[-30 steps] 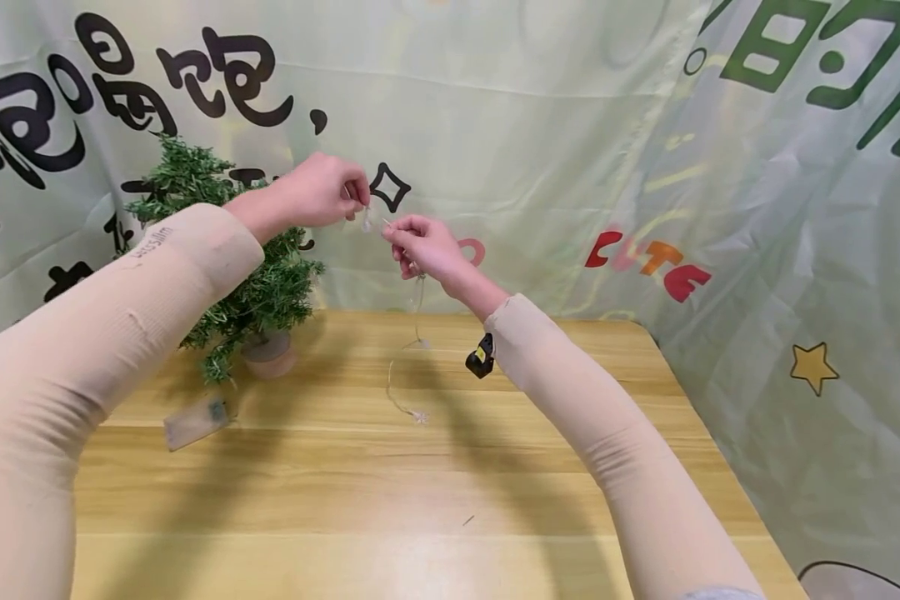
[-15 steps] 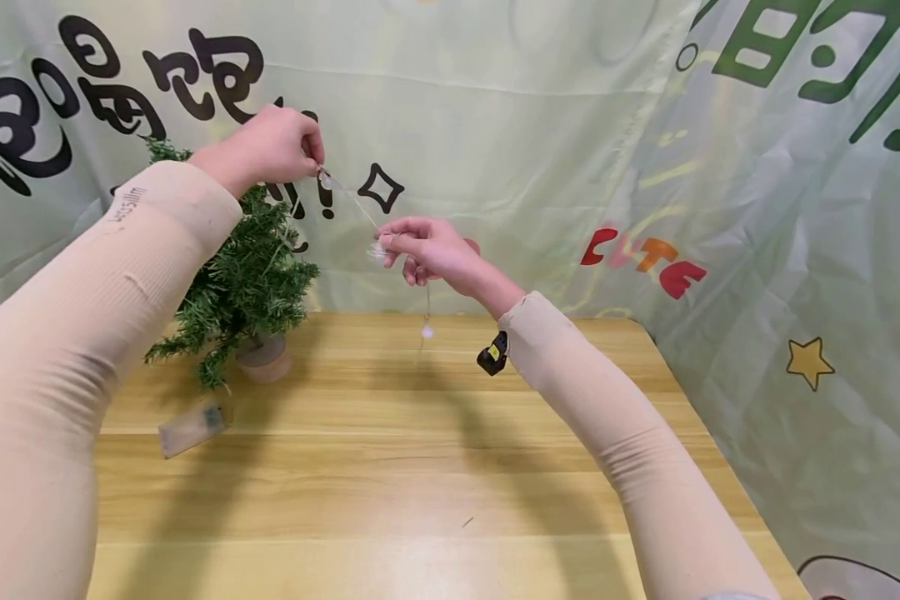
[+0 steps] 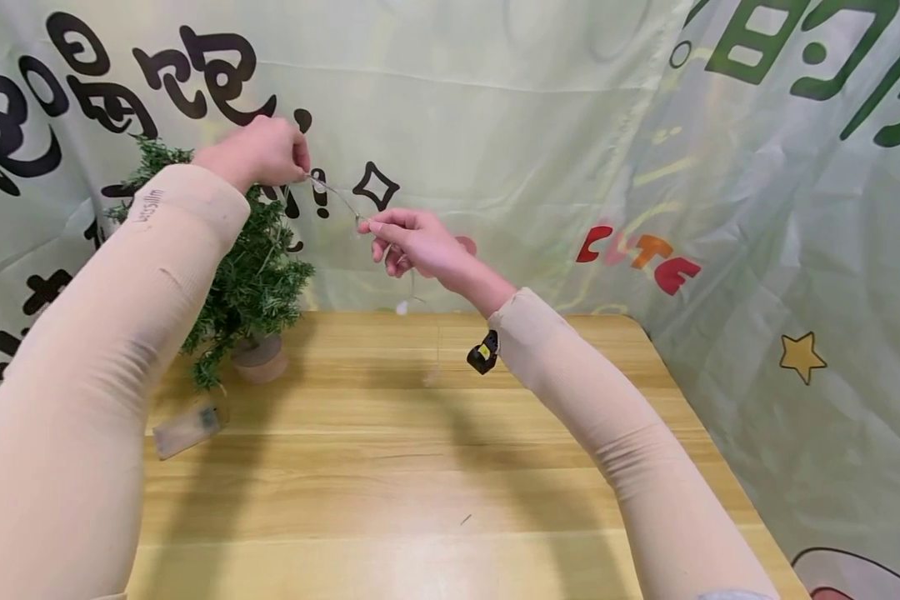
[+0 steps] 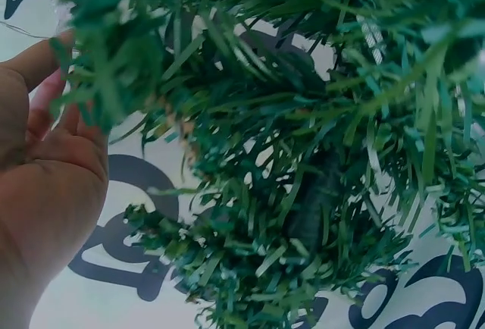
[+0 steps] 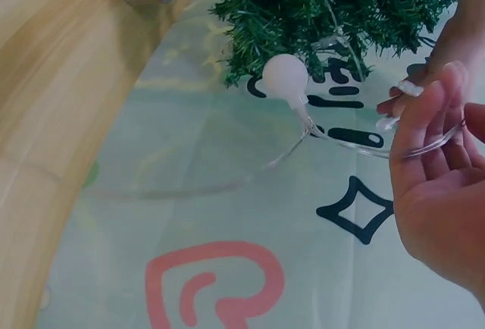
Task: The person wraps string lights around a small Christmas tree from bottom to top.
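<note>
A string of fairy lights runs between my two hands, its thin clear wire (image 3: 335,192) stretched in a short slanting span. My left hand (image 3: 258,150) pinches one end near a small clear piece, in front of the tree's upper branches. Lower and to the right, my right hand (image 3: 423,246) holds the wire between thumb and forefinger. The right wrist view shows the wire crossing its fingers, with a round white bulb (image 5: 285,76) hanging from it. Loose wire dangles below this hand. The green artificial tree (image 3: 251,271) stands at the left, partly hidden by my left arm.
A pale battery box (image 3: 186,432) lies on the wooden table (image 3: 390,492) below the tree, by its round pot (image 3: 261,360). A thin dark sliver (image 3: 466,519) rests near the front. Printed curtain (image 3: 495,125) hangs behind and at the right.
My left hand has moved left toward the tree, drawing the wire out between the hands. My right hand stays nearly in place, and the dangling end no longer lies on the table.
</note>
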